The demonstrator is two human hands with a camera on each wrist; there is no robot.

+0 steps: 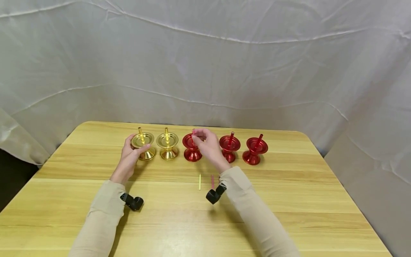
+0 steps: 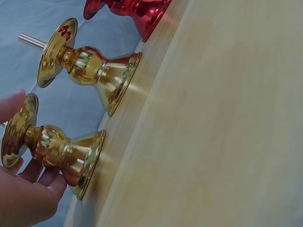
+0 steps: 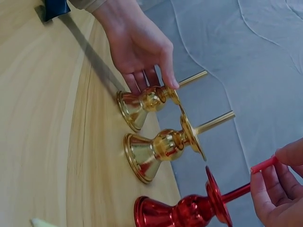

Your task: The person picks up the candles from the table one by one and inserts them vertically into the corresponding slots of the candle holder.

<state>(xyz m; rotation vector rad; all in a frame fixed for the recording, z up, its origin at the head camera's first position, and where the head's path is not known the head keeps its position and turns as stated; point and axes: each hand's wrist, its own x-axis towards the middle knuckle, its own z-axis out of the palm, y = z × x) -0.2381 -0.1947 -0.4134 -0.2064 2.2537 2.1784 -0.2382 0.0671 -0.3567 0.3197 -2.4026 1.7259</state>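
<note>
My left hand (image 1: 128, 159) grips the leftmost gold candle holder (image 1: 148, 154), thumb at its dish rim and fingers curled about its far side. Beside it stands a second gold candle holder (image 1: 169, 153), untouched. Above the middle red candle holder (image 1: 192, 155), my right hand (image 1: 209, 145) pinches a short pinkish-red stick (image 3: 263, 165), perhaps a thin candle. In the right wrist view the stick lies close to the tip of that holder's upright red tube (image 3: 236, 193); whether they touch I cannot tell.
Two more red candle holders, a nearer one (image 1: 229, 155) and an end one (image 1: 252, 158), stand to the right. A thin yellow stick (image 1: 199, 182) and a pink stick (image 1: 212, 181) lie on the wooden table (image 1: 173, 221). Pale cloth (image 1: 205, 71) hangs behind.
</note>
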